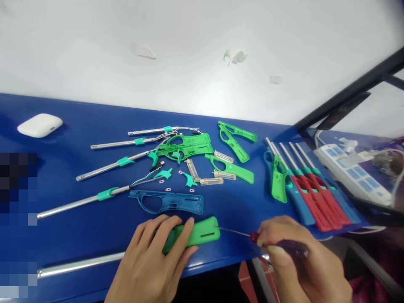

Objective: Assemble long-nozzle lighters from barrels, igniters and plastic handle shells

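My left hand (154,256) is closed over a green gas lighter (204,232), pressing it flat near the table's front edge. The lighter's metal tube (82,265) points left from under my palm. In my right hand (299,256) is a screwdriver (235,232) with a dark red handle. Its tip meets the hole at the butt end of the green handle; whether a screw sits there is too small to tell. Just beyond my left hand lies a blue handle shell (186,203). Teal triggers (190,179) and clear fuel tanks (211,181) lie farther back.
Metal tubes with wires (116,144) lie at left. Green handle shells (195,145) lie at the back. Several red and blue lighters (318,198) stand in a row at right, near a power strip (356,172). A white earphone case (40,125) sits far left.
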The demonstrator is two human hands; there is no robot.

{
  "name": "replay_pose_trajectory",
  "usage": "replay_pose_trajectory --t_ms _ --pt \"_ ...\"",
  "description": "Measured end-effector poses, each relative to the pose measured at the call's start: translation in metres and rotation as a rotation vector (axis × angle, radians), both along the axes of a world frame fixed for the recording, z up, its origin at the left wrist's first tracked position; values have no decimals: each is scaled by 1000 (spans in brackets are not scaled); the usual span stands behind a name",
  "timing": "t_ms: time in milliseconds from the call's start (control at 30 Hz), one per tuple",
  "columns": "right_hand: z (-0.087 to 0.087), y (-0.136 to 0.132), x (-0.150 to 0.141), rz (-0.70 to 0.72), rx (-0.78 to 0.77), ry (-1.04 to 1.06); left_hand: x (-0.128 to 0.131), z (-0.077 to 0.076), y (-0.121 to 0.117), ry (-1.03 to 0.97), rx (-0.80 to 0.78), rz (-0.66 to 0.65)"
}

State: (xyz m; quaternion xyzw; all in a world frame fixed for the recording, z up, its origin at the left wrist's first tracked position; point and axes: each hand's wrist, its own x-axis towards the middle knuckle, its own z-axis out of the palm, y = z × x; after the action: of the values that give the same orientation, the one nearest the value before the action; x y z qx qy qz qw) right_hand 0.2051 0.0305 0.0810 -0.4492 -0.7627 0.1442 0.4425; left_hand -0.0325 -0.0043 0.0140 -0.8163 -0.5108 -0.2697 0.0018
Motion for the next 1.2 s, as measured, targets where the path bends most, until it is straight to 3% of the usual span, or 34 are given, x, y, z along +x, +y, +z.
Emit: replay_pose_trajectory --t_ms 167,333,467,633,700,800,933,1067,1133,1200 --pt "16 14 -13 97 -95 -158 -1 2 0 -9 8 9" --pt "10 19 -26 254 51 -40 -3 3 1 24 34 -1" --pt "0 16 -22 231 65 53 -5 0 1 41 30 4" --pt "-11 19 -17 158 241 169 -2 -4 0 77 17 -8" --pt "-12 18 -20 148 167 196 -1 -4 -1 82 17 -7" --pt "-12 12 -28 249 110 332 -1 -4 -3 84 18 -8" --pt "-8 11 -33 121 104 332 -3 -4 -2 86 5 -10" --pt "-5 23 -23 367 -42 381 -4 -1 -2 78 -5 -5" --pt "-5 27 -17 339 -32 415 -5 0 -2 78 1 -5" --pt "-5 27 -12 220 43 310 -5 0 -2 83 4 -9"
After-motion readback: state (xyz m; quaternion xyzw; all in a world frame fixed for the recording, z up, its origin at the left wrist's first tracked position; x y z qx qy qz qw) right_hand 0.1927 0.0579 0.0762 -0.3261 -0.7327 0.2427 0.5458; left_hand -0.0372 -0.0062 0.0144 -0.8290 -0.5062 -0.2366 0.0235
